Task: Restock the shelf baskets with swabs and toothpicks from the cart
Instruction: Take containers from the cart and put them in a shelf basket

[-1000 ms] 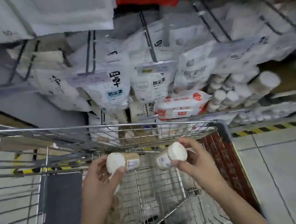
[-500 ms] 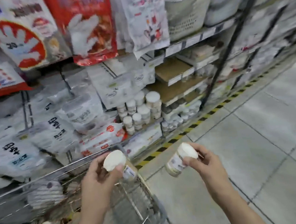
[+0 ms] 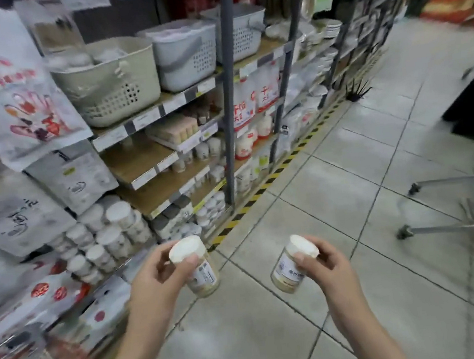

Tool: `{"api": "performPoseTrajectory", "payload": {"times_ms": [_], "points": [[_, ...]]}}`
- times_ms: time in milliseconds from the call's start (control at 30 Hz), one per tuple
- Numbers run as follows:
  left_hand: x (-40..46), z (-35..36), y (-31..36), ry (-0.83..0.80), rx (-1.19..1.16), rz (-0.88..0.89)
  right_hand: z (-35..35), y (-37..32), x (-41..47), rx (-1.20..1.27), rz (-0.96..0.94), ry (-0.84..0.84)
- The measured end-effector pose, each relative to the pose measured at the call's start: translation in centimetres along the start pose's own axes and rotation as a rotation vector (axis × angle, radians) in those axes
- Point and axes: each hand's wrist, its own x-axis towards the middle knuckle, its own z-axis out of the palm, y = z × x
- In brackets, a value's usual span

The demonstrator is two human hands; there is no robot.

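View has swung off the cart and along the aisle; the cart basket that sat under the hands a second ago is out of frame, only a blurred corner at lower left. Left hand [image 3: 155, 278] grips a white-lidded jar [image 3: 195, 267] by the lid end, fingers curled round it. Right hand [image 3: 328, 266] pinches a second jar [image 3: 292, 262] the same way. Both are carried over the floor tiles, apart from each other. The shelf baskets [image 3: 108, 81] sit on the upper shelf, well ahead. Likely mid-carry; nothing placed yet.
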Motion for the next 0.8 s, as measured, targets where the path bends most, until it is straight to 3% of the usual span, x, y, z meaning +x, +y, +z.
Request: {"api": "performPoseTrajectory", "payload": {"times_ms": [233, 567, 800], "points": [[6.7, 6.1, 3.1, 0.009, -0.021, -0.016, -3.9, -3.9, 7.4, 0.008, -0.069, 0.04], [24.8, 15.8, 9.0, 0.033, -0.022, 0.09, -5.6, -10.7, 27.8, 0.005, -0.129, 0.031], [35.2, 24.4, 13.1, -0.037, 0.025, 0.189, -9.1, -14.3, 39.7, 0.036, -0.153, 0.069]]}}
